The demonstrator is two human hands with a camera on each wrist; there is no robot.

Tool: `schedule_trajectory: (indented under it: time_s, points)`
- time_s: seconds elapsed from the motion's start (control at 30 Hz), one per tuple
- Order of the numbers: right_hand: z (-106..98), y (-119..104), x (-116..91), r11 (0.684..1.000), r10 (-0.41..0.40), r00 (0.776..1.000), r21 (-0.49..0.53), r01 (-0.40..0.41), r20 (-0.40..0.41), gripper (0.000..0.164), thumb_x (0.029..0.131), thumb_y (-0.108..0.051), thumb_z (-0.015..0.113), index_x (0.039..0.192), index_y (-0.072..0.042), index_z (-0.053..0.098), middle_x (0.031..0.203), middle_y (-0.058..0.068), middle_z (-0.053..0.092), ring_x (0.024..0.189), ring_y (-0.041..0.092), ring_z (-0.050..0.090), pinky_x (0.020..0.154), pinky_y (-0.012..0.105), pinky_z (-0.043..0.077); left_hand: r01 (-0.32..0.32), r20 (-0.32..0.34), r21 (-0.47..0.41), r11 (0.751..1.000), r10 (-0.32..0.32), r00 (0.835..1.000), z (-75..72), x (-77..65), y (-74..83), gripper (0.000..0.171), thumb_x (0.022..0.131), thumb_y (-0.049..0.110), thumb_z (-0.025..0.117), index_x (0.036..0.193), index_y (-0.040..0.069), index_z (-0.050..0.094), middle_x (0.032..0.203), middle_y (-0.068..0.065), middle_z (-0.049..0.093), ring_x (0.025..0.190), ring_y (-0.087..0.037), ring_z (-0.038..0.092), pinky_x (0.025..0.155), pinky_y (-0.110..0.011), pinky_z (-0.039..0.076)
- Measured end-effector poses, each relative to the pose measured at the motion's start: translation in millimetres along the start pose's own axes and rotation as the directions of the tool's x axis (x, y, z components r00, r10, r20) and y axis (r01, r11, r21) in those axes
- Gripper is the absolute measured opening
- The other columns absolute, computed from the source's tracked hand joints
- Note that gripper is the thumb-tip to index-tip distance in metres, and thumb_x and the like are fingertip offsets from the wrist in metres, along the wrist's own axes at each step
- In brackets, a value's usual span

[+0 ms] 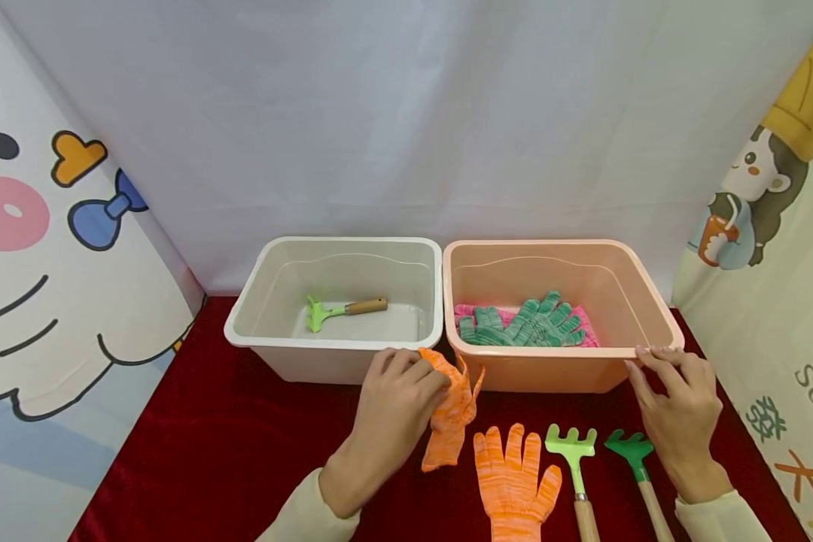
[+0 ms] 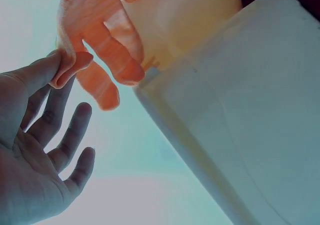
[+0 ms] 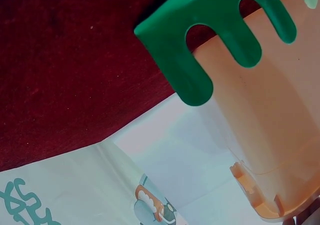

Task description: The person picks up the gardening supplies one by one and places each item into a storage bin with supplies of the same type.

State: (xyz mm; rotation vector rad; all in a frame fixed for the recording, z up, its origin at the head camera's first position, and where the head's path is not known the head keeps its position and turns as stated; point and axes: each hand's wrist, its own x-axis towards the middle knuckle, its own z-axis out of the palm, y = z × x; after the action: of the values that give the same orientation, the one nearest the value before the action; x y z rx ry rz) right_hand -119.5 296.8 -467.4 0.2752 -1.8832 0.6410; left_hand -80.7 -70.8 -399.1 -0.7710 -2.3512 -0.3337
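In the head view my left hand (image 1: 398,410) pinches an orange knitted glove (image 1: 452,414), which hangs in front of the two bins. The left wrist view shows thumb and forefinger holding the edge of this glove (image 2: 102,40), its fingers dangling. My right hand (image 1: 677,406) grips the front right corner of the peach bin's rim (image 1: 569,352). Only its fingertips show at the bottom of the right wrist view. Inside the peach bin lie green gloves (image 1: 542,322) over pink ones (image 1: 588,327). A second orange glove (image 1: 513,478) lies flat on the table.
A white bin (image 1: 332,344) stands left of the peach one, holding a light green hand rake (image 1: 342,309). Near the right hand lie another light green rake (image 1: 572,446) and a dark green rake (image 1: 633,449). Red cloth (image 1: 210,436) covers the table; curtains stand behind and beside.
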Motion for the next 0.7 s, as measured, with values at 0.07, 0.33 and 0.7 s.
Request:
schedule_trajectory:
  time_s: [0.07, 0.33, 0.7]
  points:
    - [-0.3, 0.4, -0.3, 1.000, 0.002, 1.000, 0.000, -0.002, 0.000, 0.059, 0.095, -0.050, 0.068, 0.088, 0.008, 0.076, 0.087, 0.030, 0.065, 0.081, 0.052, 0.053, 0.101, 0.002, 0.030, -0.004, -0.007, -0.009, 1.000, 0.004, 1.000, -1.0, 4.6, 1.0, 0.011, 0.083, 0.027, 0.084, 0.087, 0.022, 0.075, 0.083, 0.009, 0.072, 0.090, -0.017, 0.061, 0.092, -0.037, 0.047]
    - [-0.7, 1.3, -2.0, 1.000, 0.006, 1.000, -0.001, -0.006, 0.008, 0.059, 0.095, -0.050, 0.068, 0.090, 0.008, 0.077, 0.087, 0.030, 0.066, 0.082, 0.051, 0.053, 0.102, 0.003, 0.030, -0.012, -0.010, -0.006, 1.000, 0.012, 1.000, -5.8, 22.4, 5.4, 0.008, 0.087, 0.028, 0.081, 0.090, 0.023, 0.076, 0.087, 0.010, 0.073, 0.093, -0.016, 0.061, 0.092, -0.037, 0.046]
    - [-0.3, 1.2, -1.5, 1.000, 0.010, 1.000, 0.003, -0.010, 0.008, 0.059, 0.094, -0.051, 0.068, 0.091, 0.008, 0.077, 0.087, 0.030, 0.066, 0.081, 0.051, 0.053, 0.102, 0.003, 0.031, -0.024, -0.020, -0.019, 1.000, 0.024, 1.000, -13.3, 46.8, 7.8, 0.005, 0.090, 0.029, 0.078, 0.092, 0.025, 0.077, 0.089, 0.011, 0.073, 0.096, -0.015, 0.062, 0.097, -0.037, 0.045]
